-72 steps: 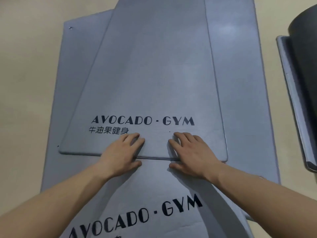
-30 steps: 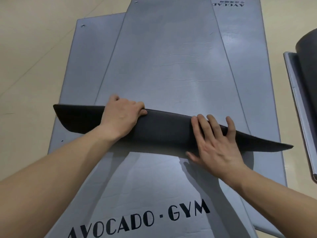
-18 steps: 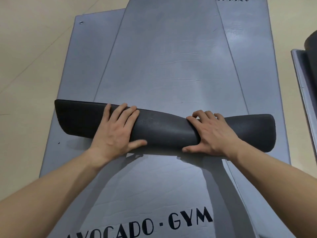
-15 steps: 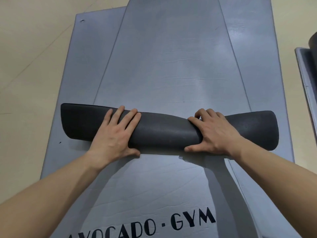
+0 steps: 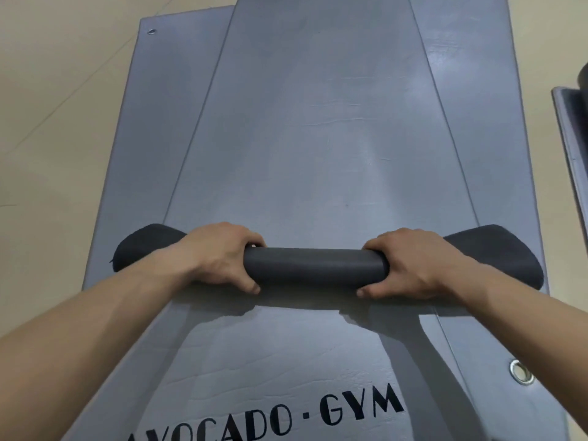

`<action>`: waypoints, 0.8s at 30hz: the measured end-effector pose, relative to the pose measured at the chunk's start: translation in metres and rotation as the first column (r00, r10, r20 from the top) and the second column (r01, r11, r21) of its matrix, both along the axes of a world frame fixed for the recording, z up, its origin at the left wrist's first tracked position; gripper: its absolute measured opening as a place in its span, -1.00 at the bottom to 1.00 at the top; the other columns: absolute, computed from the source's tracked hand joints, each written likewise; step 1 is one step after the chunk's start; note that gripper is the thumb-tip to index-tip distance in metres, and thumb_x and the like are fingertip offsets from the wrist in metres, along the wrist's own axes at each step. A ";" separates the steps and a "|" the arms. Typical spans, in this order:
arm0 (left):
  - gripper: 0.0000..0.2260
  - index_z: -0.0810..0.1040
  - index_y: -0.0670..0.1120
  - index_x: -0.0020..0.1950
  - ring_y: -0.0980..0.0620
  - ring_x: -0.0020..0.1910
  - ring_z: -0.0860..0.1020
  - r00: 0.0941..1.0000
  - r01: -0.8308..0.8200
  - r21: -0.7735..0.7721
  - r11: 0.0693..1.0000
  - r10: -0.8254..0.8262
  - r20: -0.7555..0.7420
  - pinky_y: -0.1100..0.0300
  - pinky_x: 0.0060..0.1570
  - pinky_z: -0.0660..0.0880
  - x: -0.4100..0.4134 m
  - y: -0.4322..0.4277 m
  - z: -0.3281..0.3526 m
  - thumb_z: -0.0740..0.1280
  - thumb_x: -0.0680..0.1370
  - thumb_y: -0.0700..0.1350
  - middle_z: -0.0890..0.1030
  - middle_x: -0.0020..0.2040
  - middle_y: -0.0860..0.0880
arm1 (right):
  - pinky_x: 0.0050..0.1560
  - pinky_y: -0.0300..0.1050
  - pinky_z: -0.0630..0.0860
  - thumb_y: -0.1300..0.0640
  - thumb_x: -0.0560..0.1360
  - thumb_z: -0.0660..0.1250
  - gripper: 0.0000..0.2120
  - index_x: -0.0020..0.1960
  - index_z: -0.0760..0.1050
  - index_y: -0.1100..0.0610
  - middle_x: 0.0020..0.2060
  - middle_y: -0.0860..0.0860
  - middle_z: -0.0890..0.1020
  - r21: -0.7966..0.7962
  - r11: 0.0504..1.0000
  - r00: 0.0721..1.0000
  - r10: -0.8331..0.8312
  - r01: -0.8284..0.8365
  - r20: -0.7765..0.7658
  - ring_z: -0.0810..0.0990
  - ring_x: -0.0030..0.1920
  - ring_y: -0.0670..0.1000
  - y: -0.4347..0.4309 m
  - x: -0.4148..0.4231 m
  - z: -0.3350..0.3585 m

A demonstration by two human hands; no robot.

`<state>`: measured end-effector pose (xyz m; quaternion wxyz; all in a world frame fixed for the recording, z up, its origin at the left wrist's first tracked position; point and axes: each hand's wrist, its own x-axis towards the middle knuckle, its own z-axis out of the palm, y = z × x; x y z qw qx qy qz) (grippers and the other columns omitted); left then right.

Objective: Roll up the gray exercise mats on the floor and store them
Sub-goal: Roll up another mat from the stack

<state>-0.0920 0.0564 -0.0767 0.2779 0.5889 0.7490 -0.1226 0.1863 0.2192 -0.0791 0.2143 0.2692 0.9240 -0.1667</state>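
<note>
1. Nearest, a gray lower mat (image 5: 286, 361) printed "AVOCADO · GYM" is seen flat on the floor (image 5: 47, 122); a metal eyelet (image 5: 519, 371) is noted to its right.
2. Across it, the dark roll (image 5: 315, 265) of the upper mat is gripped by the left hand (image 5: 222, 259) and the right hand (image 5: 410, 265), both curled round it.
3. Beyond, the unrolled upper mat (image 5: 318, 138) is laid flat on the stack.
4. A further mat (image 5: 569, 148) is partly seen at the right edge.
</note>
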 end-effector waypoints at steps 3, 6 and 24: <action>-0.50 0.59 0.22 0.10 0.14 -0.04 0.58 0.994 -0.025 -0.134 0.991 0.038 0.099 0.11 -0.03 0.54 -0.003 0.011 0.006 0.60 0.25 0.32 0.62 -0.04 0.22 | -0.08 -0.07 0.42 -0.55 0.30 0.36 -0.43 0.04 0.56 -0.11 -0.06 -0.16 0.43 -0.055 0.998 0.999 0.008 -0.006 0.049 0.44 0.04 -0.04 0.001 0.000 0.008; -0.58 0.64 0.18 -0.05 0.17 -0.08 0.60 0.978 -0.088 -0.200 0.976 0.123 0.169 0.18 -0.09 0.51 -0.012 0.022 0.002 0.64 0.22 0.29 0.67 -0.13 0.20 | -0.04 -0.04 0.48 -0.54 0.35 0.32 -0.24 0.34 0.46 -0.04 0.05 -0.10 0.51 0.072 0.997 0.999 -0.008 0.004 0.047 0.54 0.08 0.03 -0.008 -0.004 0.016; -0.56 0.48 -0.08 0.38 -0.18 0.12 0.57 0.956 0.264 0.638 0.723 -0.108 -0.273 -0.12 0.25 0.46 0.019 -0.014 -0.039 0.18 0.64 0.18 0.56 0.28 -0.12 | -0.06 -0.04 0.55 -0.59 0.17 0.45 -0.36 -0.05 0.58 -0.09 -0.16 -0.14 0.66 -0.175 0.978 0.993 -0.102 0.112 0.062 0.63 -0.09 -0.03 0.037 -0.051 0.013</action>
